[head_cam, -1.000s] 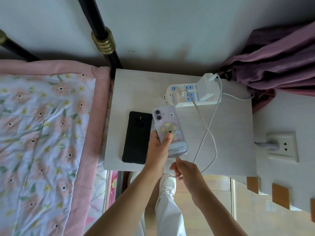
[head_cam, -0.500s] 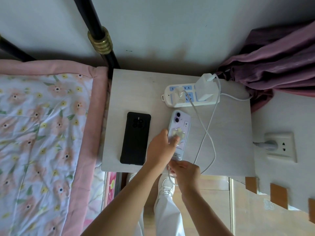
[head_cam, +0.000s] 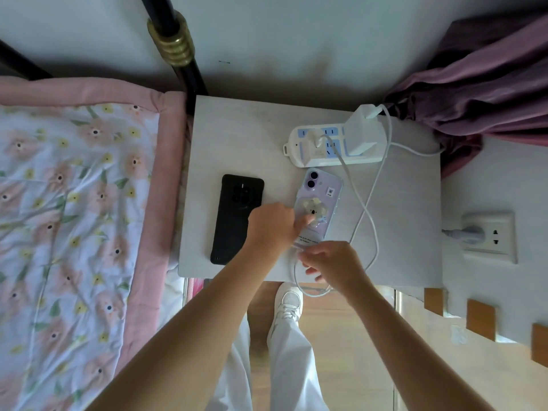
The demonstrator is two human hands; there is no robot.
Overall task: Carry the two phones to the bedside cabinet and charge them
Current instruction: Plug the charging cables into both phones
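Note:
A purple phone (head_cam: 321, 193) in a clear case with a flower sticker lies face down on the white bedside cabinet (head_cam: 237, 129). My left hand (head_cam: 274, 225) presses on its lower half with the fingers. My right hand (head_cam: 332, 262) pinches the end of a white charging cable (head_cam: 363, 209) at the phone's bottom edge; the plug itself is hidden. A black phone (head_cam: 235, 218) lies flat to the left, untouched. Both cables run to a white power strip (head_cam: 335, 143) at the cabinet's back.
A bed with a floral, pink-edged quilt (head_cam: 74, 218) borders the cabinet on the left, with a black bedpost (head_cam: 175, 46) behind. Purple curtain (head_cam: 480, 84) hangs at the back right. A wall socket (head_cam: 489, 235) sits on the right. My white-trousered leg and shoe (head_cam: 289, 304) stand below.
The purple phone went from lifted in my left hand to lying flat on the cabinet. My right hand moved up to its bottom edge with the cable end.

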